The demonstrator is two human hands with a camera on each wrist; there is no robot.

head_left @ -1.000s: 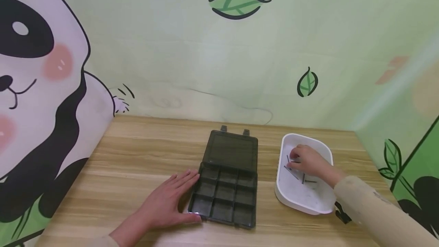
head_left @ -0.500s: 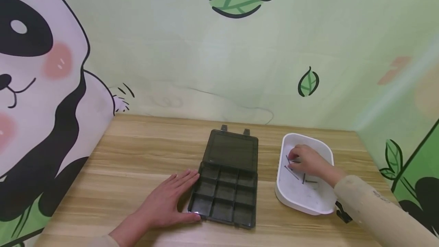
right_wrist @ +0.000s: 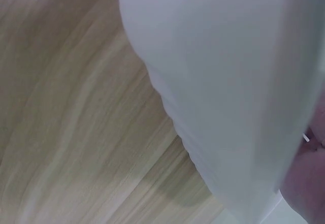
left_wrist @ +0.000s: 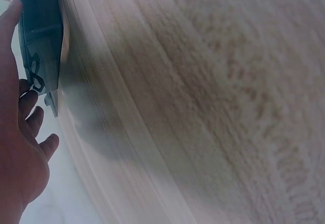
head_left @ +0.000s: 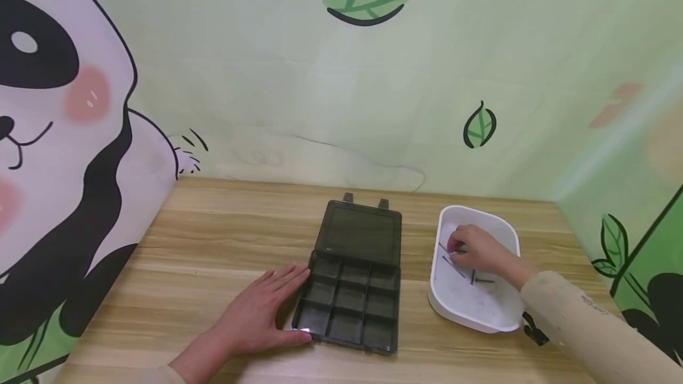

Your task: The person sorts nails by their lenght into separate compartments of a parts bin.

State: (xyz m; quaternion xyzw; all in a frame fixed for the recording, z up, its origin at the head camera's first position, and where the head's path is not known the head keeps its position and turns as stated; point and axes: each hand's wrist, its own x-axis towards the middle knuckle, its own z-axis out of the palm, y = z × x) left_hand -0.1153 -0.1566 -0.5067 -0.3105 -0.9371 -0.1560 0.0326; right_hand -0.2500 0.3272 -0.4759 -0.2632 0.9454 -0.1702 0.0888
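On the table, a dark translucent organizer box lies with its lid folded back, and its compartments look bare. My left hand rests along the box's left edge, fingers straight and thumb at the near corner; the left wrist view shows the hand beside the box. Inside a white plastic bin, my right hand has curled fingers and pinches a thin nail. Its tip shows between the fingers in the right wrist view. Several other nails lie on the bin floor nearby.
The bin's raised wall stands between the right wrist and the table. A black object sits by the bin's near right side, partly under the sleeve. A printed cloth wall closes off the table's back and sides.
The nail at my right fingertips has swung from nearly upright to a slant pointing left. My right hand has shifted very slightly left; the left hand stays on the box.
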